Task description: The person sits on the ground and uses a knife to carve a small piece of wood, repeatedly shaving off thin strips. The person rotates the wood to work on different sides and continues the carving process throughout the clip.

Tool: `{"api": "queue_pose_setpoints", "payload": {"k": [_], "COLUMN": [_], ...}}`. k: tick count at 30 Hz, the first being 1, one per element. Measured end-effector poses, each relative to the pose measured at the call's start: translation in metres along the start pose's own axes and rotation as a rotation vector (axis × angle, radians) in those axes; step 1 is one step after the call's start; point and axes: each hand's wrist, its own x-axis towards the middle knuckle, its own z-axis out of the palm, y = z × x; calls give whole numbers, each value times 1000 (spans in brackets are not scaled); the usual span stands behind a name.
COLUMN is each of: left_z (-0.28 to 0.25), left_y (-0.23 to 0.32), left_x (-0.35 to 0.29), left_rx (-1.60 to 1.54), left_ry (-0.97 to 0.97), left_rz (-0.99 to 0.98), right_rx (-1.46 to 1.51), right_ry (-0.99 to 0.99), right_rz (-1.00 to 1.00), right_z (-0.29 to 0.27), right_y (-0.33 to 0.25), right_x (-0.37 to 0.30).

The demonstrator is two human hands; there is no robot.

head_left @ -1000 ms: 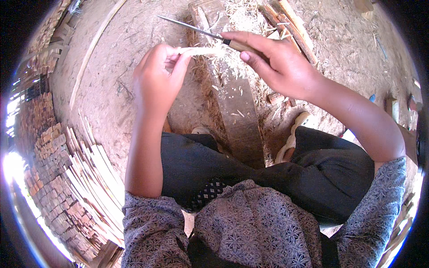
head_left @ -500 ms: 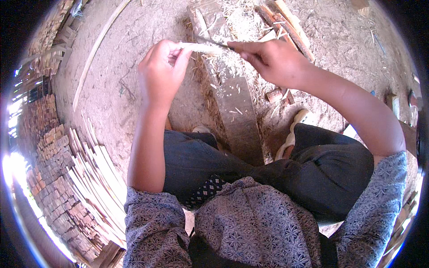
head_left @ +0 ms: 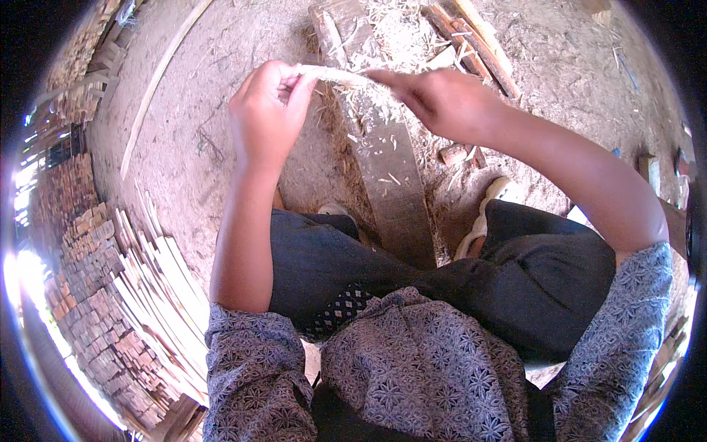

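Note:
My left hand (head_left: pixel 269 107) is closed, pinching one end of a pale, thin strip of wood (head_left: pixel 335 75) between thumb and fingers. The strip reaches across toward my right hand (head_left: pixel 442 103), which is closed and a little smeared by motion. Its forefinger lies along the strip's far end. The knife in that hand, with its thin dark blade, shows in the earlier frame; now the fingers and blur hide it. Below both hands runs a worn plank (head_left: pixel 394 177), strewn with pale shavings (head_left: pixel 401 33).
Reddish sticks of split wood (head_left: pixel 471 48) lie beyond my right hand. A long pale pole (head_left: pixel 158 81) rests on the dirt floor at left. Small wood blocks (head_left: pixel 96 295) are stacked at the left edge, with long pale strips (head_left: pixel 162 295) beside them. My feet flank the plank.
My right hand has shifted slightly, and the dark blade that lay over the strip no longer shows. My left hand keeps its pinch, nearly unmoved.

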Motion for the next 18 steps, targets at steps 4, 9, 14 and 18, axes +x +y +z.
{"api": "queue_pose_setpoints", "payload": {"k": [4, 9, 14, 18], "left_z": [1, 0, 1, -4], "left_y": [-2, -1, -9, -7], "left_x": [-2, 1, -2, 0], "left_rx": [17, -3, -40, 80], "left_ry": [15, 14, 9, -72], "left_rz": [15, 21, 15, -37], "right_rx": [49, 241, -65, 259], "right_ry": [50, 219, -178, 140], "right_rz": [-28, -81, 134, -28], "right_z": [3, 8, 13, -1], "right_y": [19, 8, 30, 18], "right_x": [2, -3, 4, 8]}}
